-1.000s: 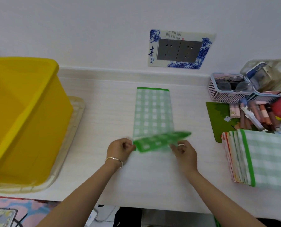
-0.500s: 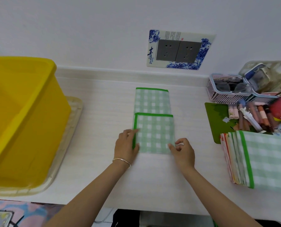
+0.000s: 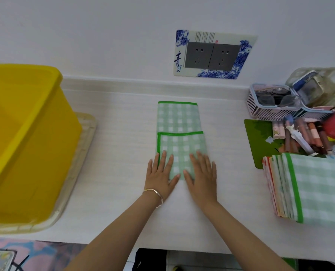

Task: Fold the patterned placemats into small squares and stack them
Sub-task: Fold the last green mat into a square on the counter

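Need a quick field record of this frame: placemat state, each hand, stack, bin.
placemat: green checked placemat on the counter, near end folded over, far end uncovered
left hand: left hand flat, fingers straight, presses the fold's left side
right hand: right hand flat, presses the fold's right side
stack: stack of folded placemats at right, green checked one on top
bin: yellow bin at left

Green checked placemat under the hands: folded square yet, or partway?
Partway. The placemat has its near end folded over, green hem crossing mid-strip; the far section lies uncovered. Left hand and right hand press flat on it.
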The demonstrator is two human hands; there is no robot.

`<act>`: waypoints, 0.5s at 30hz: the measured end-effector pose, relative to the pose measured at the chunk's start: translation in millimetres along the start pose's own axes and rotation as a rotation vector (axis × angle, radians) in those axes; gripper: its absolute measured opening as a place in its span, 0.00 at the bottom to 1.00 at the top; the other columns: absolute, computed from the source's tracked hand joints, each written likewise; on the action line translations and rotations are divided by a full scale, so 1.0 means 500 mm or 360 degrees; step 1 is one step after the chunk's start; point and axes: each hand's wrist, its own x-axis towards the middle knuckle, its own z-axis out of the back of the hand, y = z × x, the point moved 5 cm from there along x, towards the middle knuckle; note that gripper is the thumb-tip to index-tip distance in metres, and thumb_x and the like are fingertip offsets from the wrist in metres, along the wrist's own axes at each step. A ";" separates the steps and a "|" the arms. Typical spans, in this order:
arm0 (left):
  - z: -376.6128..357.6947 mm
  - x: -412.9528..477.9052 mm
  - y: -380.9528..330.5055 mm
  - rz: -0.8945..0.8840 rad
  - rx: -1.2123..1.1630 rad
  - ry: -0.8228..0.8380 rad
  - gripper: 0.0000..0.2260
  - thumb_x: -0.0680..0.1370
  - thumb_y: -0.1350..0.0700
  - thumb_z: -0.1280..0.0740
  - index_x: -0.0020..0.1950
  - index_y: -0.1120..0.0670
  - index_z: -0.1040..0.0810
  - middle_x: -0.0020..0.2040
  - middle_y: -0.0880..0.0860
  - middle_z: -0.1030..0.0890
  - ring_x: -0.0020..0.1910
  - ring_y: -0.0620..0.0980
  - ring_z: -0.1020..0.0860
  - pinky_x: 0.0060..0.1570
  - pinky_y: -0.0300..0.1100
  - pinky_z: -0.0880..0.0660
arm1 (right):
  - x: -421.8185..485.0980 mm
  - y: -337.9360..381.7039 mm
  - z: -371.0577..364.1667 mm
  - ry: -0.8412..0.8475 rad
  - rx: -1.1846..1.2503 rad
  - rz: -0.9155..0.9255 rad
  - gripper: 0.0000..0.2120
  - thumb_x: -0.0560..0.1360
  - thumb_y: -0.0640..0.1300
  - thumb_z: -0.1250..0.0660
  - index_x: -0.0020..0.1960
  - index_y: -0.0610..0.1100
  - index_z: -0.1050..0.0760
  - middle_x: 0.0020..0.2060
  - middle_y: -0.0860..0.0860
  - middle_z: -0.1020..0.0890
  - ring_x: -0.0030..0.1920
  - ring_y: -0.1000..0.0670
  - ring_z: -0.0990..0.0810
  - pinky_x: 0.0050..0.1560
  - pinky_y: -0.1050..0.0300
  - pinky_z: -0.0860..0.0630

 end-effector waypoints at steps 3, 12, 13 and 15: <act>0.001 0.001 0.002 -0.0009 0.0001 -0.0024 0.32 0.71 0.36 0.66 0.73 0.48 0.64 0.73 0.48 0.66 0.70 0.49 0.70 0.67 0.42 0.73 | 0.008 0.014 -0.021 0.0141 -0.0169 0.0039 0.27 0.76 0.58 0.48 0.71 0.49 0.33 0.72 0.48 0.35 0.74 0.47 0.41 0.72 0.49 0.60; 0.007 0.000 0.009 -0.0089 0.0042 -0.0041 0.33 0.71 0.35 0.70 0.73 0.50 0.65 0.74 0.49 0.65 0.71 0.50 0.69 0.68 0.41 0.71 | 0.013 -0.032 -0.018 0.0382 -0.0221 0.0035 0.35 0.71 0.68 0.64 0.75 0.58 0.49 0.76 0.55 0.50 0.76 0.52 0.56 0.73 0.52 0.64; 0.007 -0.001 0.014 -0.0110 0.0055 -0.0030 0.32 0.71 0.36 0.70 0.72 0.49 0.66 0.74 0.48 0.65 0.71 0.48 0.69 0.68 0.40 0.71 | 0.014 -0.045 -0.013 0.0418 -0.0227 0.0016 0.35 0.70 0.67 0.65 0.75 0.59 0.50 0.76 0.55 0.52 0.76 0.52 0.58 0.73 0.52 0.64; 0.010 -0.004 0.028 -0.0156 0.0048 -0.0025 0.33 0.72 0.35 0.72 0.73 0.49 0.65 0.73 0.45 0.64 0.72 0.45 0.66 0.68 0.38 0.70 | 0.017 -0.077 0.001 0.0473 -0.0261 -0.0024 0.36 0.69 0.68 0.68 0.75 0.61 0.54 0.76 0.56 0.56 0.76 0.52 0.61 0.73 0.53 0.65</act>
